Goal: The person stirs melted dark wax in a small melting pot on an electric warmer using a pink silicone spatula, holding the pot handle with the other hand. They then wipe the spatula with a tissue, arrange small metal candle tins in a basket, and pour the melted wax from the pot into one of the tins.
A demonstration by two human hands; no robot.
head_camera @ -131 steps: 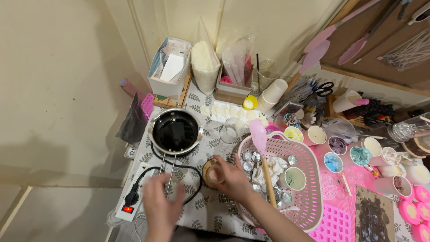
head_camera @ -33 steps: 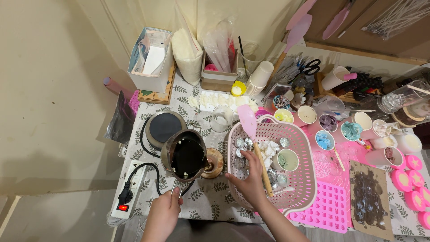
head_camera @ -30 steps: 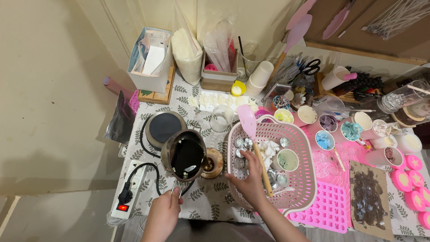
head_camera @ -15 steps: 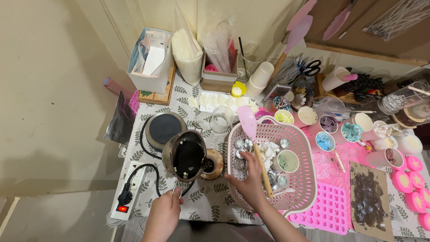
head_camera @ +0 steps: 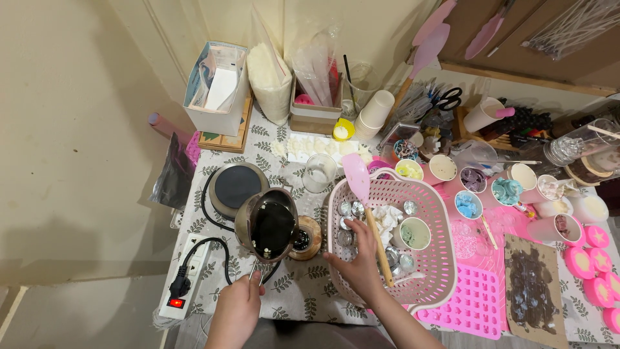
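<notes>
My left hand (head_camera: 236,310) grips the handle of a small metal pot (head_camera: 266,225) with dark liquid in it. The pot is lifted off the round hot plate (head_camera: 234,187) and tilted to the right over a small round wooden container (head_camera: 305,237) on the cloth. My right hand (head_camera: 356,263) rests on the near left rim of a pink plastic basket (head_camera: 438,213), fingers spread, next to the container. The basket holds several small metal cups, a pale green cup (head_camera: 413,233) and a pink spatula (head_camera: 363,194) with a wooden handle.
A white power strip (head_camera: 184,279) with a black cord lies at the front left. An empty glass (head_camera: 320,172) stands behind the pot. Cups of coloured bits (head_camera: 466,204), pink silicone moulds (head_camera: 475,302), a board with dark pieces (head_camera: 533,291), boxes and scissors crowd the back and right.
Over four seconds my left hand lifted the pot off the hot plate and brought it over the wooden container. In the last second the pot tilted a little more; my right hand stayed by the basket.
</notes>
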